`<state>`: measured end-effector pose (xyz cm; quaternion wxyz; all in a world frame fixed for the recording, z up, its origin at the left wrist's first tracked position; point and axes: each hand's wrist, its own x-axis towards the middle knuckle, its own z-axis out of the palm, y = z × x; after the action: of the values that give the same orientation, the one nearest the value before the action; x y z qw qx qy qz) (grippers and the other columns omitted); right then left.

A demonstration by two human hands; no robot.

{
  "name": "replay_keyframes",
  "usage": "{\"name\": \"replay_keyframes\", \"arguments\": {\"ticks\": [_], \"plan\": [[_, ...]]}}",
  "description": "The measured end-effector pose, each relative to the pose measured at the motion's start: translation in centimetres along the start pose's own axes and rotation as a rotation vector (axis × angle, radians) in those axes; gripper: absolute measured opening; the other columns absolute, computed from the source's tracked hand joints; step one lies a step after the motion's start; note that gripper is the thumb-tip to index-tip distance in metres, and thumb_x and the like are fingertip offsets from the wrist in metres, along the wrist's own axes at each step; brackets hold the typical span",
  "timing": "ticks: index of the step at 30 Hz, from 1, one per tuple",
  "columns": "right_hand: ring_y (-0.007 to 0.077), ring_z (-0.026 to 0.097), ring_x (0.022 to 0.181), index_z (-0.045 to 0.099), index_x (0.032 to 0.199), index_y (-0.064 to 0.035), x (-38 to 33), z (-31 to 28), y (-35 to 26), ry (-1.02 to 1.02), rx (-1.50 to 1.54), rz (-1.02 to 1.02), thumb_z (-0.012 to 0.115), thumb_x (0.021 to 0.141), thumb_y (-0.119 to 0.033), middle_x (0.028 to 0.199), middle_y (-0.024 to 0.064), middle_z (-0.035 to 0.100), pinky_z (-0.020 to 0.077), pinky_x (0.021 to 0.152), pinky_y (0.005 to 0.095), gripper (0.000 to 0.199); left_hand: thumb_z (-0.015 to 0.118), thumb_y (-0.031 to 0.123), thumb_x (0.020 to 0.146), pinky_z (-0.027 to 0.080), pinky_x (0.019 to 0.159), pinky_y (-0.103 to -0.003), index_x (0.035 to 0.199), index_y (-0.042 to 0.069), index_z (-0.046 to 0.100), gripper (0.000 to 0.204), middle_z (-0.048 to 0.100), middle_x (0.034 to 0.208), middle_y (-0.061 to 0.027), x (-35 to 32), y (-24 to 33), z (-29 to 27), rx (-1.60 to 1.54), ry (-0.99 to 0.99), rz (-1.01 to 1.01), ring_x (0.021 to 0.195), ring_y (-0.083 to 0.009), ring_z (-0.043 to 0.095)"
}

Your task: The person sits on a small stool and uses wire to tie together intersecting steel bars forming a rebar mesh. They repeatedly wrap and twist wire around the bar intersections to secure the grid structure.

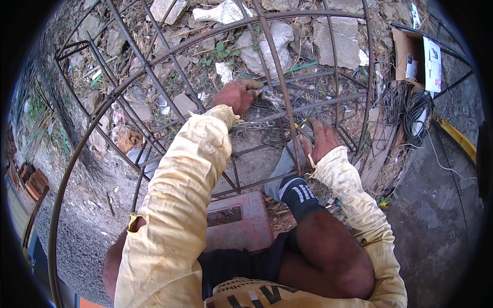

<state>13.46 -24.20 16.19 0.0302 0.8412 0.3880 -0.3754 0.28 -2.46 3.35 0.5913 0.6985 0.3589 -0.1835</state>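
A cage of bent steel rebar [280, 61] surrounds my arms, and both hands are inside it. My left hand [238, 96] is over a heap of thin tie wire [272, 100], its fingers bent and drawn together at the wire's near side. What they pinch, if anything, is too small to tell. Lower and to the right, my right hand [324, 141] is closed beside an upright bar, just above my shoe. A small yellow and dark tip [303, 123] shows by its fingers; the rest of what it grips is hidden.
I sit with a worn reddish plastic stool or crate [239, 236] below me. Broken stones [336, 43] lie at the far side. To the right are an open cardboard box [408, 59], a coil of dark wire [418, 115] and a wooden plank [377, 149]. Bricks [36, 182] lie far left.
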Motion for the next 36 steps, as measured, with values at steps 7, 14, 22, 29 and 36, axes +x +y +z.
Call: {"name": "replay_keyframes", "arguments": {"ticks": [7, 14, 22, 29, 36], "plan": [[0.0385, 0.063, 0.070, 0.052, 0.110, -0.0079, 0.9, 3.0, 1.7, -0.150, 0.581, -0.015, 0.046, 0.093, -0.046, 0.081, 0.0157, 0.063, 0.0502, 0.063, 0.0433, 0.043, 0.056, 0.022, 0.090, 0.042, 0.097, -0.034, 0.118, 0.017, 0.063, 0.029, 0.060, 0.120, -0.0107, -0.6, 0.6, -0.5, 0.036, 0.010, 0.023, 0.111, -0.0271, 0.056], [0.0128, 0.054, 0.049, 0.055, 0.112, -0.0056, 2.3, 0.7, 3.4, -0.687, 1.137, 0.470, 0.039, 0.092, -0.060, 0.076, 0.0034, 0.059, 0.0420, 0.039, 0.0269, 0.060, 0.057, 0.021, 0.089, 0.042, 0.097, -0.034, 0.116, 0.016, 0.065, 0.028, 0.059, 0.120, -0.0123, -0.1, 0.5, -0.3, -0.068, -0.034, -0.012, 0.111, -0.0280, 0.056], [0.0122, 0.043, 0.035, 0.057, 0.101, -0.0096, 3.8, -1.1, 2.7, -0.928, 1.237, 0.663, 0.036, 0.096, -0.050, 0.057, -0.0001, 0.049, 0.0348, 0.031, 0.0270, 0.046, 0.058, 0.019, 0.089, 0.043, 0.096, -0.034, 0.115, 0.014, 0.065, 0.028, 0.061, 0.118, -0.0120, 0.0, 0.3, -0.1, -0.082, 0.004, 0.045, 0.110, -0.0282, 0.057], [0.0071, 0.038, 0.032, 0.055, 0.103, -0.0118, 2.9, -0.7, 3.2, -1.028, 1.620, 0.595, 0.043, 0.093, -0.056, 0.063, 0.0007, 0.052, 0.0270, 0.028, 0.0210, 0.047, 0.060, 0.020, 0.088, 0.043, 0.094, -0.033, 0.113, 0.014, 0.067, 0.027, 0.063, 0.115, -0.0115, -0.1, 0.5, -0.1, -0.113, -0.009, 0.003, 0.107, -0.0258, 0.059], [0.0095, 0.048, 0.036, 0.059, 0.109, -0.0056, 4.3, -1.8, 2.9, -0.823, 1.107, 0.370, 0.041, 0.090, -0.062, 0.064, 0.0018, 0.055, 0.0427, 0.035, 0.0253, 0.062, 0.061, 0.020, 0.087, 0.044, 0.091, -0.033, 0.113, 0.014, 0.066, 0.027, 0.064, 0.114, -0.0114, 0.7, -0.6, 0.1, -0.092, -0.005, 0.036, 0.102, -0.0254, 0.060]]}}
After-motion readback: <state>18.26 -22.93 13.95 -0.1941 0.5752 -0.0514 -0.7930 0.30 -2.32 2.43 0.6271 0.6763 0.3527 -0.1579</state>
